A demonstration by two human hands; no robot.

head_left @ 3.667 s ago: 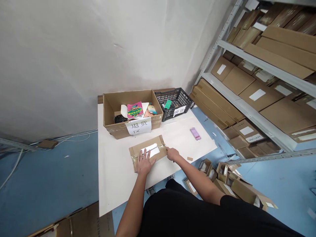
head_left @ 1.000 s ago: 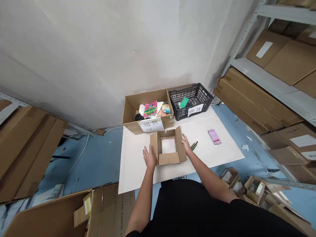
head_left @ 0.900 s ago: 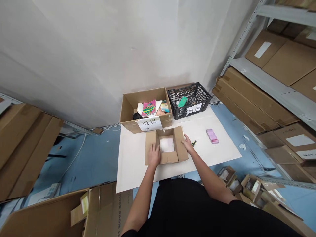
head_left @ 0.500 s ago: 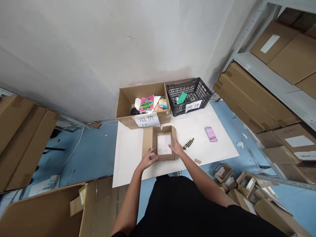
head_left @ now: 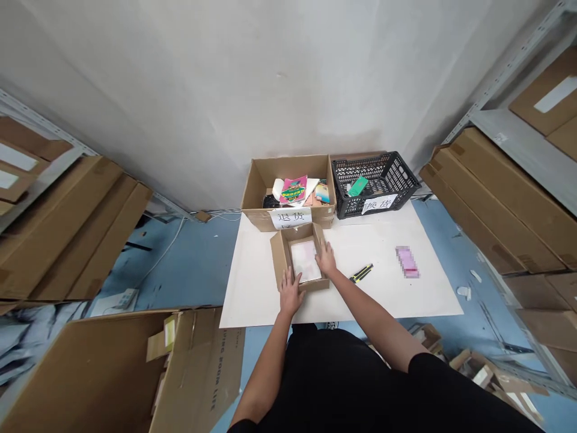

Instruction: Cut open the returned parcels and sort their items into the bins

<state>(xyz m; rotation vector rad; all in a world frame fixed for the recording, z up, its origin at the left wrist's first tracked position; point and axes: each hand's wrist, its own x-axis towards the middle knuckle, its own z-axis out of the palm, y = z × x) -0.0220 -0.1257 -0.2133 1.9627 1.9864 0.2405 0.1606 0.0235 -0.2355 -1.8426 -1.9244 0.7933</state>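
A small open cardboard box (head_left: 278,264) stands on the white table, its left flap angled outward. Inside it lies a flat, pale pink-and-white item (head_left: 306,260), possibly a booklet; its kind is unclear. My left hand (head_left: 291,291) rests with fingers spread on the box's near left corner. At the right wall my right hand (head_left: 325,260) grips the cardboard, its thumb on the inner side and its fingers along the outside. A black-and-yellow utility knife (head_left: 361,273) lies to the right of the box, beyond my right forearm.
Behind stand a larger carton (head_left: 252,210) with books and a black plastic crate (head_left: 345,204) holding a green item, both with paper signs. A blurred pink item (head_left: 407,262) lies on the table (head_left: 428,300) at right. Cartons fill shelves on both sides; a big open box (head_left: 90,361) is lower left.
The view has swung left. My left hand has come up onto the box's near left corner, fingers now spread. The left flap has risen from lying out flat; my right hand stays at the right wall.
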